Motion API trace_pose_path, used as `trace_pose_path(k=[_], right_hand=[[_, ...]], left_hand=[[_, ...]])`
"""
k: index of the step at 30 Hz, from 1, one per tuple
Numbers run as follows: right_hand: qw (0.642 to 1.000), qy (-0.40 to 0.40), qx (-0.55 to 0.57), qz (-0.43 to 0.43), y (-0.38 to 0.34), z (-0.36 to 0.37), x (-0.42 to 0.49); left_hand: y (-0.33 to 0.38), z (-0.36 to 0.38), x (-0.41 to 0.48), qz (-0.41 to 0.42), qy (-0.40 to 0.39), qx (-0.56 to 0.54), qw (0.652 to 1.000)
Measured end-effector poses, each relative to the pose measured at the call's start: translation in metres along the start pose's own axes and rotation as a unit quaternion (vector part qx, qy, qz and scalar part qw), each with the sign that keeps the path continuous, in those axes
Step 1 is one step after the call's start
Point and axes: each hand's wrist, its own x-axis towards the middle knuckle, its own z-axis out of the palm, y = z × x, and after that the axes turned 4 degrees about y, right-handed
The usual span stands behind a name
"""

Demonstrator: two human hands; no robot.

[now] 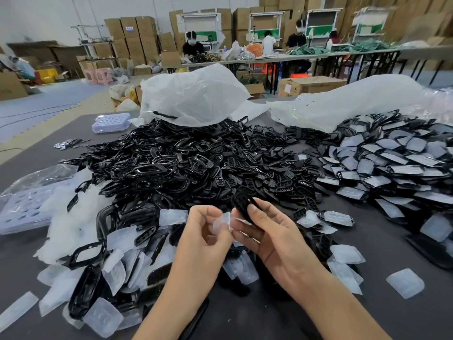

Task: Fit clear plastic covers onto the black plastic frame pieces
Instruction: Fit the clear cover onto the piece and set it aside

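My right hand (pixel 266 231) grips a small black plastic frame piece (pixel 244 204) between thumb and fingers, held upright above the dark table. My left hand (pixel 207 227) pinches a clear plastic cover (pixel 221 223) right beside the frame, touching its lower edge. A big heap of loose black frames (pixel 176 163) lies behind my hands. Loose clear covers (pixel 117 266) lie scattered to the left and under my wrists. Frames with covers fitted (pixel 397 163) are piled at the right.
Two large clear plastic bags (pixel 196 96) lie at the back of the table (pixel 318 315). Lilac perforated trays (pixel 111 122) sit at the back left and the left edge. People work at long tables in the background among stacked cardboard boxes.
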Motion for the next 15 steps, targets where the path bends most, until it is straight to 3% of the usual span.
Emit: trace_pose_path(k=[4,7,15], right_hand=[[1.000,0.003,0.029,-0.003,-0.0037,-0.0017,0.0010],[0.999,0.022,0.018,-0.025,-0.0050,-0.0032,0.0026],[0.987,0.098,-0.098,-0.082,-0.0014,-0.0061,0.0045]], left_hand=[[-0.0021,-0.0010,-0.0023,0.024,-0.055,0.054,0.997],[-0.0026,0.0005,-0.0028,0.052,-0.036,0.083,0.995],[-0.0043,-0.0014,0.0006,0.016,-0.022,0.035,0.999]])
